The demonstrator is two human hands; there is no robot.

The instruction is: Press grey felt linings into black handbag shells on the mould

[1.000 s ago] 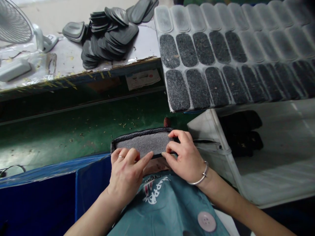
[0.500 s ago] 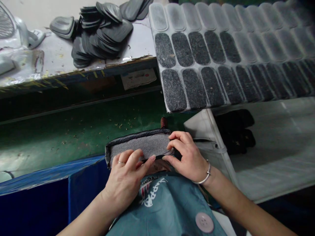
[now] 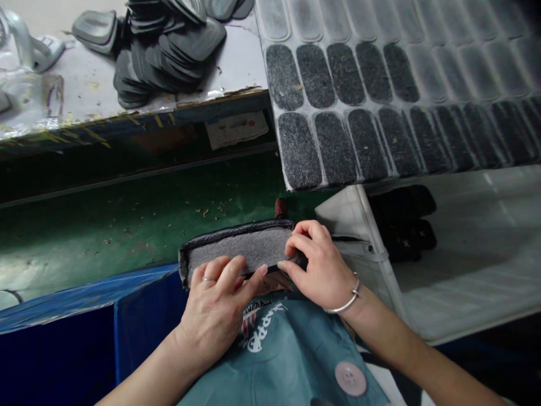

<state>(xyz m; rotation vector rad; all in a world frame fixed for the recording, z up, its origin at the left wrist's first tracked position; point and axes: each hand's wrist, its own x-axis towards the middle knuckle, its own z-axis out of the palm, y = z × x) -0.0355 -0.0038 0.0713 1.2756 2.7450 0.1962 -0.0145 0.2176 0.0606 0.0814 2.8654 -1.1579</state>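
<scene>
1. Two bare hands at lower centre, both engaged with one long, narrow grey-faced panel (image 3: 264, 245). Its far side carries a puckered black rim (image 3: 236, 229); it lies just above the front of a teal apron (image 3: 296, 349) and beside a blue bin (image 3: 147, 321).

2. Left hand (image 3: 217, 299), ringed: fingers curled over the near edge, thumb tip pressed on the dark border. Whether thumb and fingers meet beneath cannot be told, the underside being hidden.

3. Right hand (image 3: 323, 270), with a bangle (image 3: 347, 299): index and middle fingers bent onto the panel's right end, thumb set against the near corner, the three pinching the border between them.

4. Change over the last half-second: slight. The right thumb sits a little closer to the middle finger; the left hand keeps its place. Handling thus appears centred on the same right-hand corner.

5. Surroundings: dark grey rounded pads (image 3: 169, 62) heaped on a white-topped bench (image 3: 239, 62); rows of oblong dark pads (image 3: 298, 149) at upper right; black pieces (image 3: 401, 225) below these, in a pale bin (image 3: 473, 254).
</scene>
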